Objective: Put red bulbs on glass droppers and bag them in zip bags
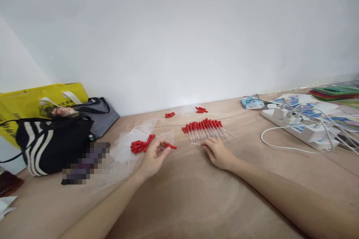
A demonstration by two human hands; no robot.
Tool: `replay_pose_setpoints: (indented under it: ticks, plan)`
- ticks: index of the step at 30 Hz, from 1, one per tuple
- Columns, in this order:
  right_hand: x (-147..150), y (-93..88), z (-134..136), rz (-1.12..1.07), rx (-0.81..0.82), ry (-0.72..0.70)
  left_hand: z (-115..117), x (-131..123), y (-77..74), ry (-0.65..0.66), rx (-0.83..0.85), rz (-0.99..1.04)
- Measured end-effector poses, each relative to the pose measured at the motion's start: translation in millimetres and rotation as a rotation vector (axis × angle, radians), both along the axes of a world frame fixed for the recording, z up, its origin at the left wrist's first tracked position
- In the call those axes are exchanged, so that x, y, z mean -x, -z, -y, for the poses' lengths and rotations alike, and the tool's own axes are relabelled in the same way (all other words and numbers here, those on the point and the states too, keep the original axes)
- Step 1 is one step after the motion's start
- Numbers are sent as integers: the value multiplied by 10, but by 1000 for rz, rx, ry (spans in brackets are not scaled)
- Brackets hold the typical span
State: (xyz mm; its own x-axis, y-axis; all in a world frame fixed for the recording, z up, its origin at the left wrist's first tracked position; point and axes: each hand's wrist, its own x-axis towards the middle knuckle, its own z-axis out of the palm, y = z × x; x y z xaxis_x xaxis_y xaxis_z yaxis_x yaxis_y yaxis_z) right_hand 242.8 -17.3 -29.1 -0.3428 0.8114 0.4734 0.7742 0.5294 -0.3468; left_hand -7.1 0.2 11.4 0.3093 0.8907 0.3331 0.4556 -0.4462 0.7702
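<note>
L hand (157, 155): thumb & fingertips closed on one red bulb (172, 146), its end poking out twd the R hand (218, 153). R hand: fingers bent low, tips together at a clear tube (195, 144), apparently pinched; can't tell how firmly. Bulb & tube are near each other, apart.

Risks, my guess: bulb's small & prob. slick, so a loose or off-centre pinch cd let it twist or drop. Thin tube cd bend or slip if pushed at an angle.

Just beyond R fingers, red-topped tubes (207, 124) lie in a fanned row; a careless knuckle or wrist cd scatter them. By L hand: bulb pile (138, 146) on plastic bags (120, 149), plus loose tubes (167, 135); forearm dragging the bags cd roll bulbs off.

Farther: more red bulbs (169, 115) nr wall. Far R: power strip (300, 130) w/ looped cable (280, 149); an elbow snag cd tug it.
</note>
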Motion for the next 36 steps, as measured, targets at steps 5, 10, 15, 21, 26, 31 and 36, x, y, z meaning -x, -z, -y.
replay_pose_setpoints:
  ticks: [5, 10, 15, 21, 26, 31, 36]
  plan:
    - [10, 0, 24, -30, 35, -25, 191, -78, 196, 45, -59, -307]
    - [42, -23, 45, 9, 41, -78, 196, -112, 173, 77, -114, -344]
    - [101, -68, 99, 12, 21, -117, 182, -207, 171, 64, -138, -367]
    - [198, -93, 160, 0, -9, -130, 168, -193, 204, 28, -154, -312]
    - [235, -85, 177, -12, -48, -117, 183, -188, 196, 48, -157, -324]
    - [276, -98, 195, -14, -58, -115, 197, -176, 178, 76, -165, -318]
    - [331, -96, 222, -17, -75, -126, 202, -158, 197, 71, -49, -218]
